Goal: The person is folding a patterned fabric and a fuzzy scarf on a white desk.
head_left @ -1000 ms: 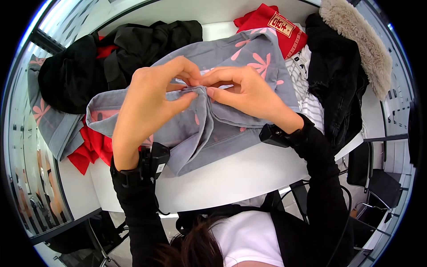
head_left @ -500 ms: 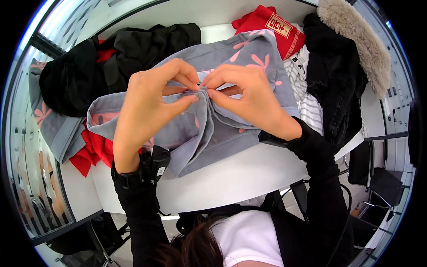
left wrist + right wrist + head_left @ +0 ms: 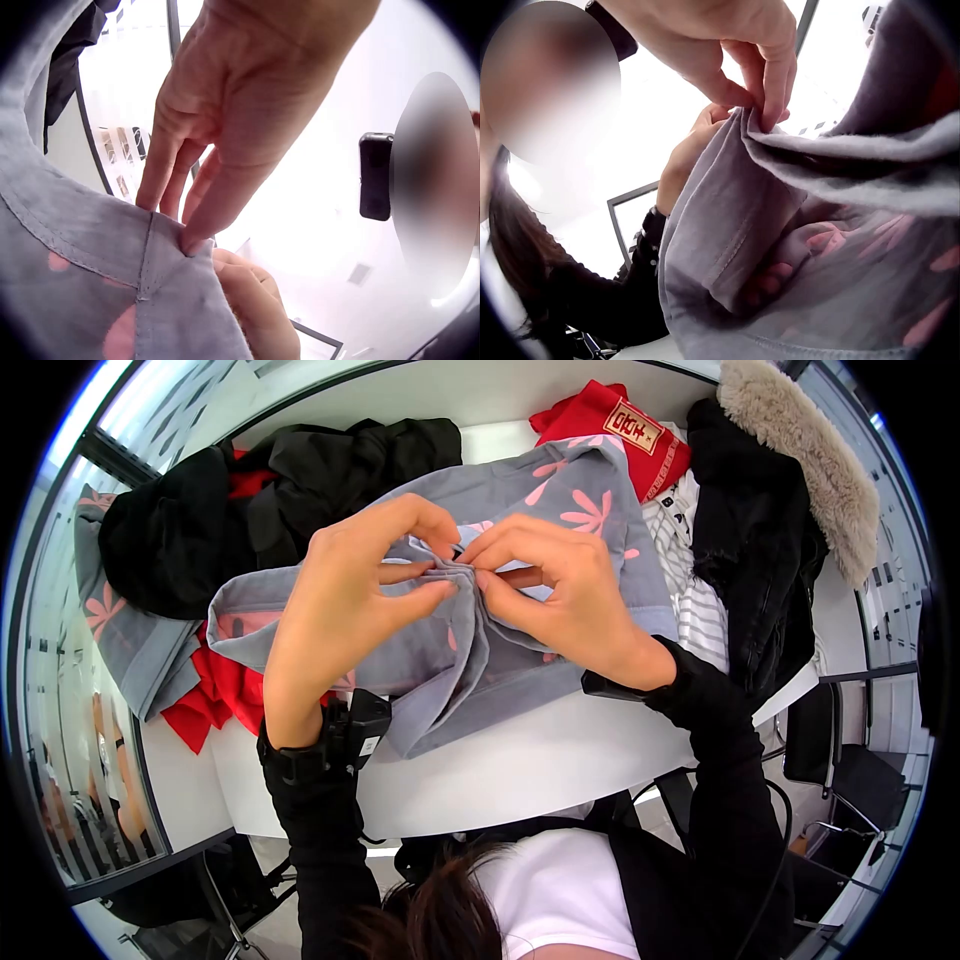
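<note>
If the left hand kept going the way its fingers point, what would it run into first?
The right hand. The left hand points at its fingertips, with a pinched ridge of the grey flowered garment between; they seem almost touching.

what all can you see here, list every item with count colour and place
grey flowered garment: 1, grey with pink flowers, table centre
second flowered garment: 1, grey and pink, far left
black clothes heap: 1, black, upper left
labelled red garment: 1, red, top
red cloth: 1, red, left, under the grey
striped garment: 1, white and black, right
fur-trimmed jacket: 1, black, beige fur, right
table: 1, white
chair: 1, black, lower right
left hand: 1, pinches the grey flowered garment
right hand: 1, pinches it too
</note>
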The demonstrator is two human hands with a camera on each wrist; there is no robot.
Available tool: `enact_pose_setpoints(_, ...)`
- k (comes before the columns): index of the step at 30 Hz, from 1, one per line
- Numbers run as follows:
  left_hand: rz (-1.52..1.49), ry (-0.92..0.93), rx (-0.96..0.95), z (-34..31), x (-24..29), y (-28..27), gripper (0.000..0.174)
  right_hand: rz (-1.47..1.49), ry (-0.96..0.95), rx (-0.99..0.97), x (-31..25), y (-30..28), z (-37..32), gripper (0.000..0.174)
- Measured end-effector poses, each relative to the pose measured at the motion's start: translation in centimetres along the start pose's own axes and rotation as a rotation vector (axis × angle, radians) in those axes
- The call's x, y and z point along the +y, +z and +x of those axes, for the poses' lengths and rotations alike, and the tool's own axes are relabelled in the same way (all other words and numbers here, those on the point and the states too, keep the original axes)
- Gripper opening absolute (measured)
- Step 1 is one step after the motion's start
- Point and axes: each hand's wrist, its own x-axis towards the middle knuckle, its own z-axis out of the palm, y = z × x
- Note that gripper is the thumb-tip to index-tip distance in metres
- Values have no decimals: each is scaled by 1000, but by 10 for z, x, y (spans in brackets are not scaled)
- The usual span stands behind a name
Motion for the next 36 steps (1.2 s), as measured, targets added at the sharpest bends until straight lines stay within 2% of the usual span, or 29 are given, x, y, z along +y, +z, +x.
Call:
enact_pose_setpoints(4, 11, -2, -41, 0, -9, -3, 23, -18, 52, -65, -2, -4, 0, 14)
enact_pose_setpoints(9, 40, -12, -104, 1, -13, -7, 17, 54, 61, -51, -2, -1, 0, 11)
enact_pose_setpoints(16, 91, 54, -109, 2, -17, 1, 17, -40, 88, -78, 2, -1, -2, 24)
enact_pose_setpoints(19, 175, 91, -76, 1, -15, 7, 16, -101, 198, -166, 3, -5, -3, 27)
enact_pose_setpoints(25, 279, 94, -77, -2, -16, 18, 14, -128, 282, -197, 10, -3, -4, 28)
enact_pose_setpoints(28, 296, 118, -72, -2, -15, 23, 16, -201, 253, -240, 14, -4, -4, 26)
enact_pose_setpoints(31, 367, 192, -49, -3, -19, 34, 19, -280, 302, -390, 7, -8, 0, 23)
enact_pose_setpoints(36, 478, 211, -20, -3, -14, 25, 21, -280, 169, -313, 15, -10, 0, 23)
